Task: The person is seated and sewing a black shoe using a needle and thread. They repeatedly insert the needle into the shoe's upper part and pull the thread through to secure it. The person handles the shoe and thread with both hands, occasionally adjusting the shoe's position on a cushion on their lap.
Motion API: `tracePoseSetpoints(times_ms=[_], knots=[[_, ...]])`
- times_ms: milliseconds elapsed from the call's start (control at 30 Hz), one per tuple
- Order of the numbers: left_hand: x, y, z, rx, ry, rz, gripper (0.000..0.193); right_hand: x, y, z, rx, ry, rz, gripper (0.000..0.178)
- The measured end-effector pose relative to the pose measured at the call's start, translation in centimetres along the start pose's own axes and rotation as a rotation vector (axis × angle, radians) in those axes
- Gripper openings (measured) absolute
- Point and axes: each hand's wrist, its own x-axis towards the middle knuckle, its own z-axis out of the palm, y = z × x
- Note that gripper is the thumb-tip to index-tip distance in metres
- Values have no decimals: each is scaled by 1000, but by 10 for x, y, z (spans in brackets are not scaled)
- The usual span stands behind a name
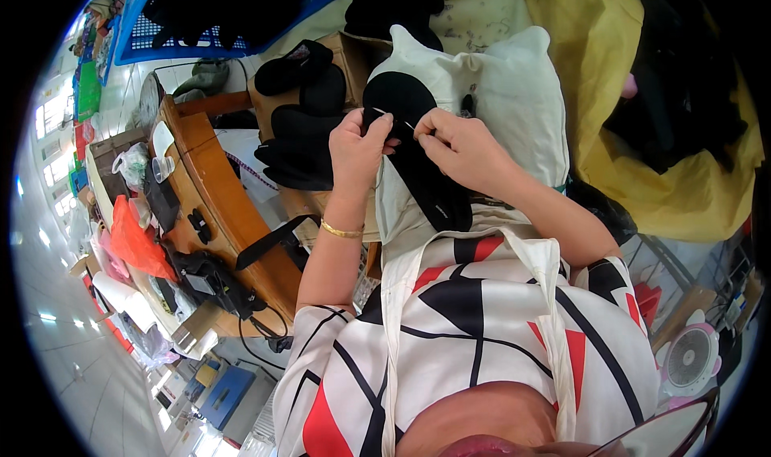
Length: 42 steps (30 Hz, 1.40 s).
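My left hand (361, 148) pinches a black sock-like piece (438, 188), its thumb and forefinger closed on the dark fabric. The piece has a rounded upper end and a long part hanging down toward my lap, with a small pale mark near its lower end. Close by on the right, the closed fingers of my right hand (458, 140) hold a thin, shiny needle-like tool (409, 125) pointing at the fabric between both hands. Its exact kind is too small to make out. A white cloth (522, 95) lies under the work.
Left of my hands, several black fabric pieces (301, 124) lie stacked on a cardboard box (350, 59). A blue crate (148, 43) with dark pieces stands far left. A yellow sack (586, 23) holds dark material at right. Beside me are a wooden table (213, 176) and a small fan (692, 352).
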Motion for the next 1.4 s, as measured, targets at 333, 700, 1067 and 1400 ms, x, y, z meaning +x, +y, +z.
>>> tracePoseSetpoints(times_ms=[333, 700, 1067, 1400], knots=[[0, -7, -4, -70, -37, 0, 14, 15, 1, 6, -159, -10, 10, 11], [-1, 4, -5, -71, -65, -53, 16, 17, 19, 17, -324, 71, -145, 11], [10, 7, -13, -123, -165, -199, 10, 19, 23, 25, -664, 25, -199, 9], [14, 11, -13, -119, -184, -250, 10, 19, 15, 11, -596, -35, -217, 11]])
